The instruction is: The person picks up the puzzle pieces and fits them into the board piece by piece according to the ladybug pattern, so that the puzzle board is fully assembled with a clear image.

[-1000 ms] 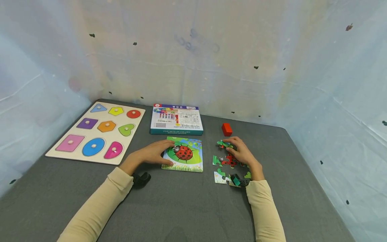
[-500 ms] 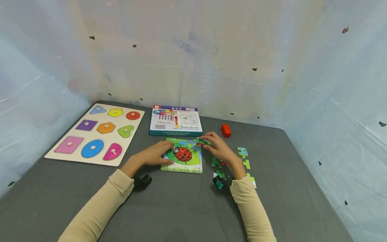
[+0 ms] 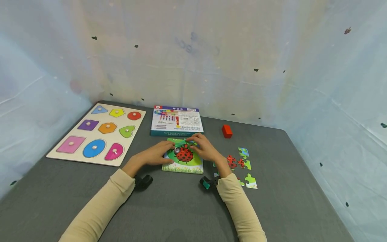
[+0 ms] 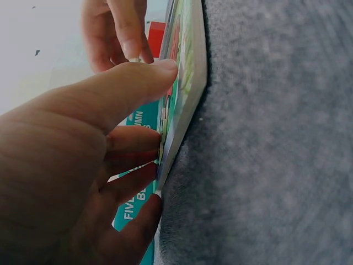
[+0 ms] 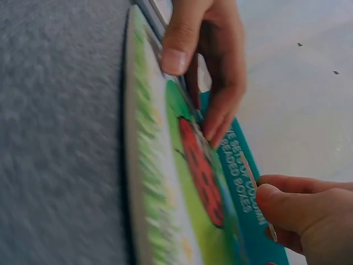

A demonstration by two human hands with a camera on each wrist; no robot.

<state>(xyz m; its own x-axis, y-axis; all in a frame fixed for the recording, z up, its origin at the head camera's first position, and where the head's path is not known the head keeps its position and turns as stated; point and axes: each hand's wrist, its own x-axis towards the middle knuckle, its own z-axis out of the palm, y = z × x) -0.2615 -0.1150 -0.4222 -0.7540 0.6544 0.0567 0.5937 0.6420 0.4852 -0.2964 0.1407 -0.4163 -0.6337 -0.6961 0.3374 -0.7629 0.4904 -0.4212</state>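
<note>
A square ladybug puzzle board (image 3: pixel 182 168) lies flat on the grey table. My left hand (image 3: pixel 153 154) rests at its left side, thumb and fingers fairly straight and spread; in the left wrist view the thumb (image 4: pixel 118 88) lies over the board and fingertips touch its edge. Above the board's far part, my right hand (image 3: pixel 206 148) pinches a jigsaw puzzle piece (image 3: pixel 181 143), greenish on top. The right wrist view shows this thin piece (image 5: pixel 247 170) edge-on between thumb and fingers. Several other jigsaw pieces (image 3: pixel 251 181) lie right of the board, some hidden behind the right wrist.
Behind the board lies a flat box (image 3: pixel 176 121) with a teal side. A red block (image 3: pixel 227 131) stands right of it. At the left is a wooden shape board (image 3: pixel 93 132) with knobbed coloured pieces. A pale sheet (image 3: pixel 193 60) hangs along the back and sides.
My right hand has picked up a jigsaw piece from the group on the right and carried it left over the board. My left hand has stayed at the board's left side.
</note>
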